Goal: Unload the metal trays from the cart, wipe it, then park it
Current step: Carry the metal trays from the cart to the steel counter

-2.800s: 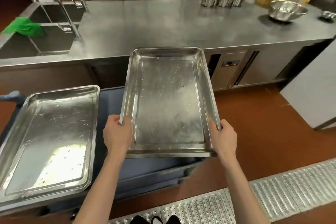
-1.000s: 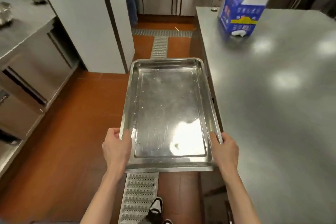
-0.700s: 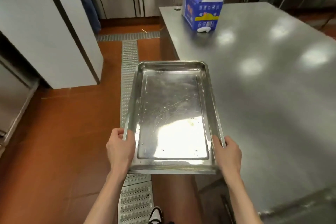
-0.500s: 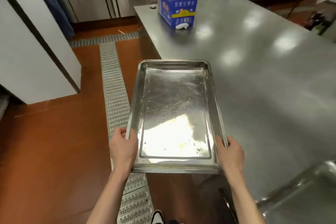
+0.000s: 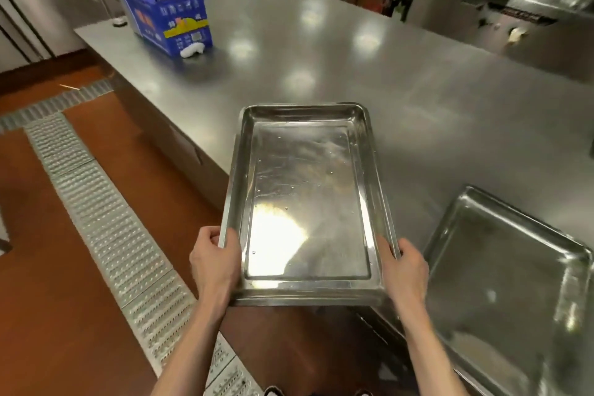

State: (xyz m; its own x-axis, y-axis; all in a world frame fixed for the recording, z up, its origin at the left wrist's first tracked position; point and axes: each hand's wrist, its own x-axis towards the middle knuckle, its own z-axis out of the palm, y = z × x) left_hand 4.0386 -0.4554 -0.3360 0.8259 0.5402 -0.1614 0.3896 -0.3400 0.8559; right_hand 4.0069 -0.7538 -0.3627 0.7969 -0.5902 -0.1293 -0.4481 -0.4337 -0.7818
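Observation:
I hold a shallow, scratched metal tray level in both hands, its far half over the near left part of a steel worktable. My left hand grips the tray's left rim near the close corner. My right hand grips the right rim opposite. A second metal tray lies on the worktable at the lower right, just past my right hand. The cart is out of view.
A blue and white cardboard box stands at the worktable's far left corner, a white lump beside it. A perforated metal floor drain runs along the red floor on the left. Steel counters and appliances line the back.
I have turned right from the cart to the worktable with the tray in both hands. The tray now reaches over the tabletop, and a second tray has come into view at the lower right.

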